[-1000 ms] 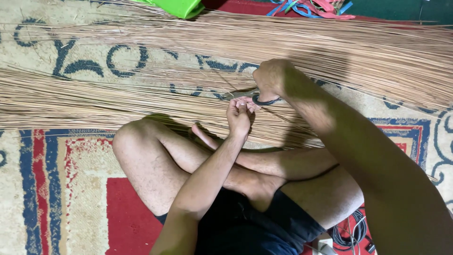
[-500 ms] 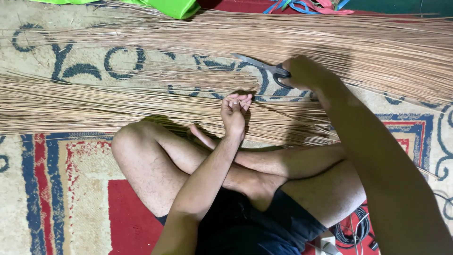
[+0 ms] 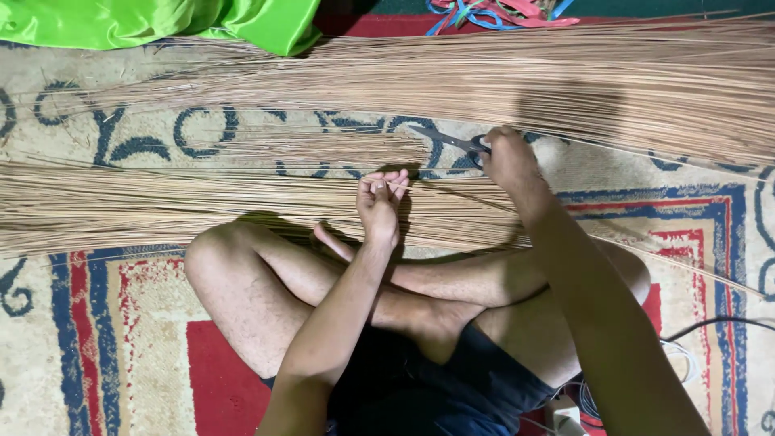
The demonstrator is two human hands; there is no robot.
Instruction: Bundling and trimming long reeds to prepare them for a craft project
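I sit cross-legged on a patterned carpet (image 3: 97,323). My left hand (image 3: 381,202) pinches a thin tan stick (image 3: 242,179) that runs off to the left, just above the near pile of sticks (image 3: 121,210). My right hand (image 3: 507,160) grips a pair of scissors (image 3: 449,140) by the handle, blades pointing left and lying low over the carpet between the two piles. The far pile of sticks (image 3: 565,89) stretches across the top of the view.
A bright green cloth (image 3: 161,20) lies at the top left. Blue and pink ribbons (image 3: 500,12) sit at the top centre. A black cable (image 3: 710,327) and white wires lie beside my right knee.
My right hand has carried the scissors up and to the right, away from the left hand, and lowered them toward the carpet. The left hand stays on its stick.
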